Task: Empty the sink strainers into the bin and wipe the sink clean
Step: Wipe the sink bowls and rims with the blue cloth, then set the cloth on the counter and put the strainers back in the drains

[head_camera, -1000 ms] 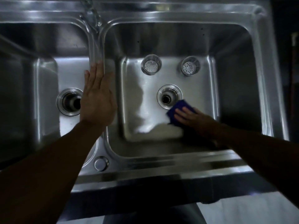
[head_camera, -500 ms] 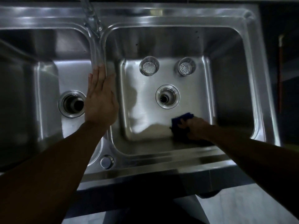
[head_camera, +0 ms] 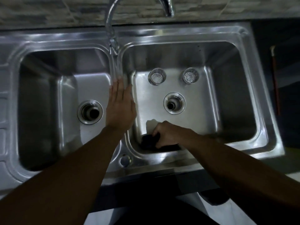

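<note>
A steel double sink (head_camera: 186,32) fills the view. My left hand (head_camera: 120,106) rests flat with straight fingers on the divider between the two basins. My right hand (head_camera: 168,133) grips a dark blue cloth (head_camera: 148,142) at the near left corner of the right basin's floor. Two metal strainers stand on that floor near the back wall, one on the left (head_camera: 157,76) and one on the right (head_camera: 191,76). The right basin's drain (head_camera: 174,103) and the left basin's drain (head_camera: 90,112) are both open holes.
A curved tap (head_camera: 112,30) rises behind the divider, its spout (head_camera: 168,8) over the right basin's back edge. A tiled wall (head_camera: 48,12) runs behind the sink. A small round cap (head_camera: 125,160) sits on the front rim. A pale floor (head_camera: 186,213) shows below.
My right hand has drawn the cloth from beside the right drain toward the near wall and leftward into the near left corner. My left hand stays on the divider.
</note>
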`<state>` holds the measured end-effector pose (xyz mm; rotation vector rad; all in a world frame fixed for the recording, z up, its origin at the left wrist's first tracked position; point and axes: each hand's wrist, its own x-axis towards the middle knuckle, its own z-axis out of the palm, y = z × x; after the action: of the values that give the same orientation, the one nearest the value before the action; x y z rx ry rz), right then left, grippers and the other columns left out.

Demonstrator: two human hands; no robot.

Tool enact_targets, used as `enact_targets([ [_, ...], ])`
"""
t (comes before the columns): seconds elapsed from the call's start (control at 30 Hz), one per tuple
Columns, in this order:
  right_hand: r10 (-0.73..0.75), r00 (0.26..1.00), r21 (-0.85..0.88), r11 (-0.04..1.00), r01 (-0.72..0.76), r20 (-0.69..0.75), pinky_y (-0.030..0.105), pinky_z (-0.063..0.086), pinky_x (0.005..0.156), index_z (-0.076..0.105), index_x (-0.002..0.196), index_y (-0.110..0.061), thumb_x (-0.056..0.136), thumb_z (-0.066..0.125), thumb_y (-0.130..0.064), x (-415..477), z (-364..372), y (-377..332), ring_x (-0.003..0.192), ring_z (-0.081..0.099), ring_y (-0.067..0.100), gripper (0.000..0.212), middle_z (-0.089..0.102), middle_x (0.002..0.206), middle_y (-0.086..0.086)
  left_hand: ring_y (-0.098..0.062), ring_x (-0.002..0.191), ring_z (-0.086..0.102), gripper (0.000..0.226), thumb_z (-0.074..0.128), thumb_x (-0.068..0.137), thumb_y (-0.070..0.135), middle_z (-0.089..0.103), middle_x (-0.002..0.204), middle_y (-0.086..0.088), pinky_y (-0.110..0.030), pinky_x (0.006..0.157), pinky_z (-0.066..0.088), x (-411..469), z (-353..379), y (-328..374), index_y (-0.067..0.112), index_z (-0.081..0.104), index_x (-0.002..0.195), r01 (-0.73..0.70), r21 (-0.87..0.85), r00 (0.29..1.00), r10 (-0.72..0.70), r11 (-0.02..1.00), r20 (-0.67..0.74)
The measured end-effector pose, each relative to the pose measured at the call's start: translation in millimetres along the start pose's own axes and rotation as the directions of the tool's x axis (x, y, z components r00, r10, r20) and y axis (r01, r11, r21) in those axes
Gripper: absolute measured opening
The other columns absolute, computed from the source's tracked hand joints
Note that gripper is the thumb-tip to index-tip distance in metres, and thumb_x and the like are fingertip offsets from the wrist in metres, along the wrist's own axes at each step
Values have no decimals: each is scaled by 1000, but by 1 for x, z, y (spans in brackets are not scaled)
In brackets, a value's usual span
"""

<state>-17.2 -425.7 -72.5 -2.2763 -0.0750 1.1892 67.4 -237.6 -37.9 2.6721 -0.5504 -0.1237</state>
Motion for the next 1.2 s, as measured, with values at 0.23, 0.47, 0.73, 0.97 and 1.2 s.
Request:
enact_targets([
  [0.23, 22, 959, 464, 878, 117, -284, 32, 58, 74, 81, 89, -25, 63, 75, -15, -67, -18, -9, 75, 73, 15, 28, 77, 78, -5, -9, 147, 23, 68, 58, 78, 69, 51, 149, -1, -25, 123, -3, -49, -11, 26, 27, 58, 131, -349, -261, 796, 432, 900, 425],
  [0.47, -6, 954, 671, 709, 216, -301, 47, 61, 82, 68, 110, -25, 67, 75, -6, -110, -23, 4, 89, 75, 26, 48, 78, 96, 5, -6, 74, 50, 31, 70, 86, 43, 46, 81, 17, -24, 62, 33, -43, -25, 65, 44, 41, 76, -168, -291, 752, 313, 942, 580],
  [0.73, -103, 875, 325, 903, 282, -474, 8, 49, 66, 43, 118, -30, 63, 91, -33, -155, -26, 39, 84, 60, -11, 73, 60, 96, -15, -9, 67, 57, 13, 62, 93, 28, 58, 78, 7, -29, 62, 46, -29, -42, 143, 27, 49, 94, -287, -283, 753, 398, 915, 523],
  [0.97, -150, 847, 168, 948, 269, -510, 16, 48, 72, 63, 110, -18, 83, 64, -1, -215, -67, 111, 82, 62, 7, 31, 67, 95, -5, -17, 81, 61, 17, 59, 95, 32, 62, 91, 4, -38, 76, 52, -1, -41, 220, 25, 60, 110, -322, -177, 750, 365, 930, 552],
  [1.2, -142, 848, 83, 973, 213, -510, 25, 54, 67, 61, 102, -23, 79, 60, -2, -267, -104, 173, 79, 65, 8, 31, 67, 89, -4, -8, 70, 59, 12, 60, 94, 32, 63, 76, 7, -29, 65, 44, 16, -17, 291, 32, 63, 83, -332, -177, 755, 373, 927, 539],
])
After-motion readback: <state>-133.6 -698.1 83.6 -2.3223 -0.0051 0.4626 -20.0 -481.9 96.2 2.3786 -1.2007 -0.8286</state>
